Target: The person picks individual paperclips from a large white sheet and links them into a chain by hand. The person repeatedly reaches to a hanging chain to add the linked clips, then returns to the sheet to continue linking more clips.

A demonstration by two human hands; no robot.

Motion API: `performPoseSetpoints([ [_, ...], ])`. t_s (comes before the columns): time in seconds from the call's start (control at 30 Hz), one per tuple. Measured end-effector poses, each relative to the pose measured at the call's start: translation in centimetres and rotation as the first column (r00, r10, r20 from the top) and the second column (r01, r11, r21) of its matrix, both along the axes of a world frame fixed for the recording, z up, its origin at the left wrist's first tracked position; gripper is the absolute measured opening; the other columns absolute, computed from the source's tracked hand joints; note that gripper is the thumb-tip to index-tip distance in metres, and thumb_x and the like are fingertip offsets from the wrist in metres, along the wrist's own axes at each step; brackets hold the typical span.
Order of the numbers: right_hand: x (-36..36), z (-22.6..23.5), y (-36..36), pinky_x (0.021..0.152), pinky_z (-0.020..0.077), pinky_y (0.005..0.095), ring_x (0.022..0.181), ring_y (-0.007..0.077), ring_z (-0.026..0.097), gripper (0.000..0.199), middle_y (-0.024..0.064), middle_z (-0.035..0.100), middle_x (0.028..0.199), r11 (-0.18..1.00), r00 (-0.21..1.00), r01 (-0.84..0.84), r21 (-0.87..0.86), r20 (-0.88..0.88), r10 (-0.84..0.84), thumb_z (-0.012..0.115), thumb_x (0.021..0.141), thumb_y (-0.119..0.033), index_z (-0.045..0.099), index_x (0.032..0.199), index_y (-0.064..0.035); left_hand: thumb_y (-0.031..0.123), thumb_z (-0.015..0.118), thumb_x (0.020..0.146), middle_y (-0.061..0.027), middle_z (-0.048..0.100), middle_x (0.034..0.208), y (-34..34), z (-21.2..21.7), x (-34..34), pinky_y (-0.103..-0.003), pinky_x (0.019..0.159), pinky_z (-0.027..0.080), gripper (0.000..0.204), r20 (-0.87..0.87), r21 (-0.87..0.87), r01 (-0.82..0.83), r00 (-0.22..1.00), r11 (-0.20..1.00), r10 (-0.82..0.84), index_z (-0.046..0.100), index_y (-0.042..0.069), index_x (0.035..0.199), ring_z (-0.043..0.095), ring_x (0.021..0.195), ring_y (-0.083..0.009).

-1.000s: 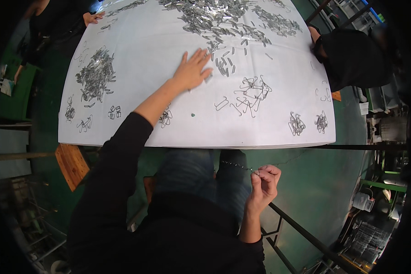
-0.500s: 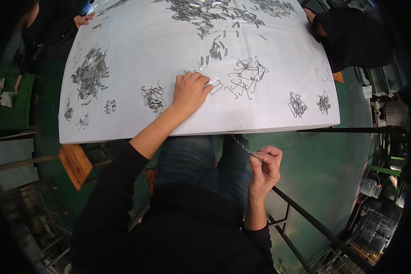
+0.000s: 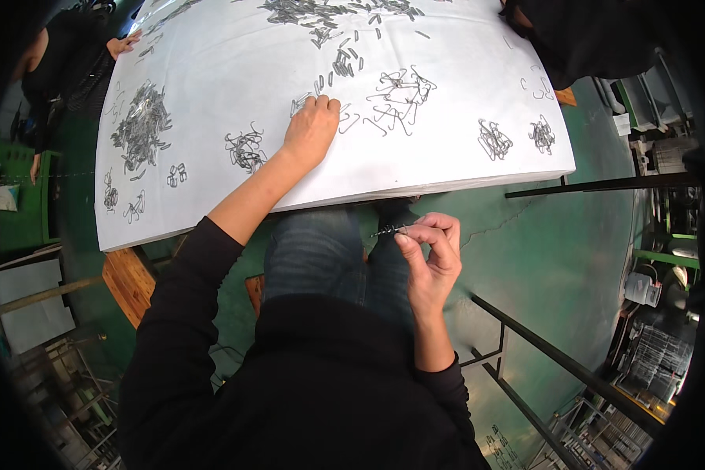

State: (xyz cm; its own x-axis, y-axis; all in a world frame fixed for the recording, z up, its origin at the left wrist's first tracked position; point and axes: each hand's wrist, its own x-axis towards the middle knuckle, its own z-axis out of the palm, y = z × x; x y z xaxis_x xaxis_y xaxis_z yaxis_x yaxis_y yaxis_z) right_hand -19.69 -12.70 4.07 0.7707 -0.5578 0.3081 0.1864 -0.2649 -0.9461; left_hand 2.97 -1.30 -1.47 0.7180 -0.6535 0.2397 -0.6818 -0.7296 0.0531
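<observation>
My left hand [image 3: 312, 129] rests on the white-covered table [image 3: 439, 157] with its fingers curled down; what is under the fingertips is hidden. Just past its knuckles lie a few narrow metal loops [image 3: 299, 102], with more oblong metal links [image 3: 346, 61] farther off. A spread of bent wire hooks [image 3: 399, 95] is to the right of this hand, and a tangle of hooks [image 3: 245, 149] to its left. Below the table's near edge, my right hand [image 3: 431, 254] pinches a short dark chain of metal links [image 3: 385, 231] between thumb and fingers.
A large heap of links [image 3: 142, 129] is at the table's left, and small hook piles [image 3: 493, 139] at its right. Another person's hand [image 3: 122, 45] touches the far left edge. A second person's dark sleeve [image 3: 580, 39] is far right. Dark metal bars [image 3: 556, 364] stand low right.
My right hand has risen slightly and moved left, with the chain now pointing left. My left hand's fingers are tucked further under. The table appears shifted up and left in the view.
</observation>
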Motion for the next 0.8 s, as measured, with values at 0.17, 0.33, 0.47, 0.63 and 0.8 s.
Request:
performPoseSetpoints([
  [0.17,-0.4,0.6,0.7,0.053,0.0425,0.0224,0.070,0.0114,0.052,0.009,0.0058,0.050,0.092,0.997,0.999,-0.032,0.065,-0.040,0.035,0.073,0.073,0.000,0.068,0.080,-0.0026,-0.001,0.057,0.077,-0.0132,0.062,0.089,0.6,1.6,-0.1,-0.033,0.067,0.052,0.017,-0.165,-0.151,-0.018,0.986,0.988,-0.008,0.058,-0.002,0.093,0.061,0.087,-0.0267],
  [0.33,0.1,0.5,0.5,0.053,0.0421,0.0227,0.071,0.0112,0.051,0.009,0.0053,0.050,0.092,0.998,0.997,-0.013,-0.062,-0.073,0.009,0.074,0.073,-0.002,0.069,0.080,-0.0037,0.002,0.061,0.084,-0.0087,0.066,0.093,1.1,4.8,-5.9,-0.024,0.077,0.047,0.016,-0.737,-0.602,-0.380,0.603,0.703,-0.306,0.061,-0.002,0.099,0.063,0.086,-0.0143],
  [0.47,0.9,0.3,0.5,0.062,0.0426,0.0255,0.077,0.0133,0.051,0.011,0.0045,0.050,0.092,0.994,0.996,-0.014,-0.104,-0.090,0.005,0.075,0.072,-0.004,0.069,0.081,-0.0053,0.004,0.065,0.082,-0.0030,0.067,0.084,0.9,6.9,-10.3,-0.020,0.069,0.046,0.010,-0.683,-0.729,-0.470,0.549,0.498,-0.482,0.063,0.001,0.092,0.062,0.079,-0.0066],
  [0.63,1.8,0.2,0.5,0.069,0.0424,0.0286,0.082,0.0164,0.051,0.013,0.0043,0.051,0.090,0.991,0.997,-0.010,-0.130,-0.080,0.000,0.076,0.070,-0.007,0.070,0.082,-0.0067,0.003,0.065,0.081,-0.0048,0.068,0.083,1.1,8.6,-11.9,-0.023,0.071,0.048,0.010,-0.628,-0.772,-0.404,0.603,0.491,-0.492,0.064,0.001,0.090,0.063,0.077,-0.0086],
  [0.8,2.1,-0.1,0.7,0.070,0.0429,0.0292,0.082,0.0171,0.051,0.014,0.0043,0.051,0.089,0.989,0.993,-0.008,-0.149,-0.120,-0.010,0.077,0.069,-0.006,0.069,0.082,-0.0060,0.001,0.064,0.079,-0.0070,0.067,0.084,1.4,8.7,-12.4,-0.024,0.072,0.050,0.010,-0.569,-0.806,-0.327,0.657,0.493,-0.494,0.064,-0.001,0.089,0.064,0.075,-0.0103],
])
